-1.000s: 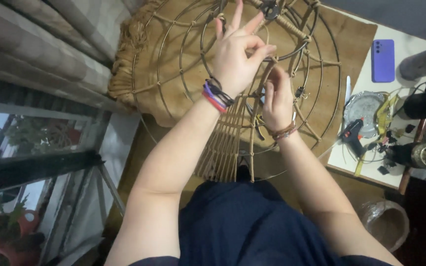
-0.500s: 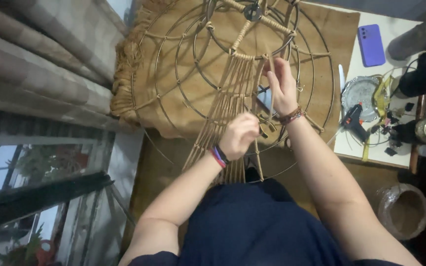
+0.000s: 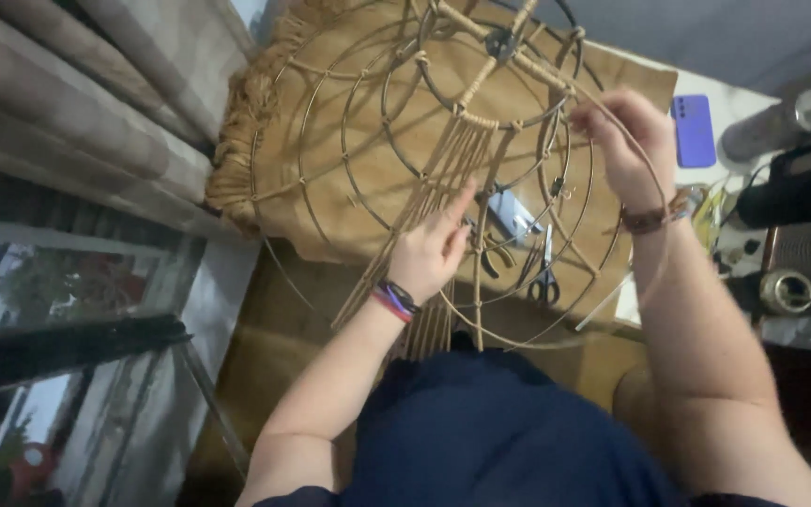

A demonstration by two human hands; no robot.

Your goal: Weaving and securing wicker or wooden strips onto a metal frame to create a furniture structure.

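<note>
The round tan wire frame with rings and spokes [image 3: 377,160] is standing tilted over the brown tabletop [image 3: 330,103] in front of the person. The left hand [image 3: 432,252] is reaching into the hanging bundle of beige cords [image 3: 443,178], its grip spread with fingertips resting on the strands. The right hand [image 3: 626,145] is closing its grip on the frame's outer ring, apparently pinching a cord there. Black-handled scissors [image 3: 542,282] are lying behind the frame, a purple phone [image 3: 694,130] beyond.
</note>
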